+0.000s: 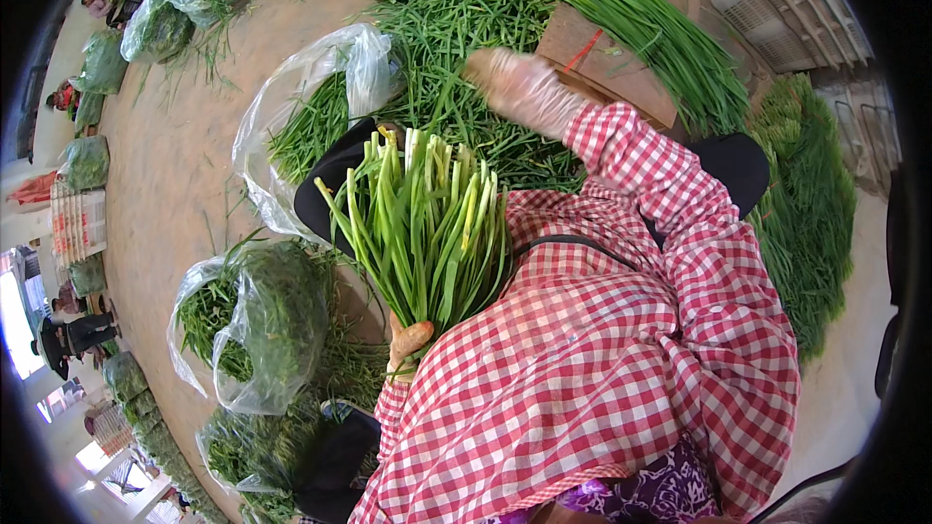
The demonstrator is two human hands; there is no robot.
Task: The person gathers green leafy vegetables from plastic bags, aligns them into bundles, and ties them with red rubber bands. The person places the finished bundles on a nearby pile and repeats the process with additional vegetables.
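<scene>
My left hand (409, 340) is closed around the lower part of a thick bunch of garlic chives (429, 233). The bunch fans out in front of my checked shirt, its pale cut ends pointing away from me. My right hand (513, 84), blurred by motion and apparently gloved, is over a large heap of loose chive leaves (451, 36). Its fingers are too smeared to tell whether they hold anything. Just right of that hand, a long bundle of chives (648, 36) lies across a brown board or box (582, 51) with a red tie on it.
Open clear plastic bags of greens stand at my left, one (320, 124) near my knee and another (269, 327) lower down. A pile of chives (808, 218) lies at far right, below stacked plastic crates (786, 7). Other people and more bags line the far wall.
</scene>
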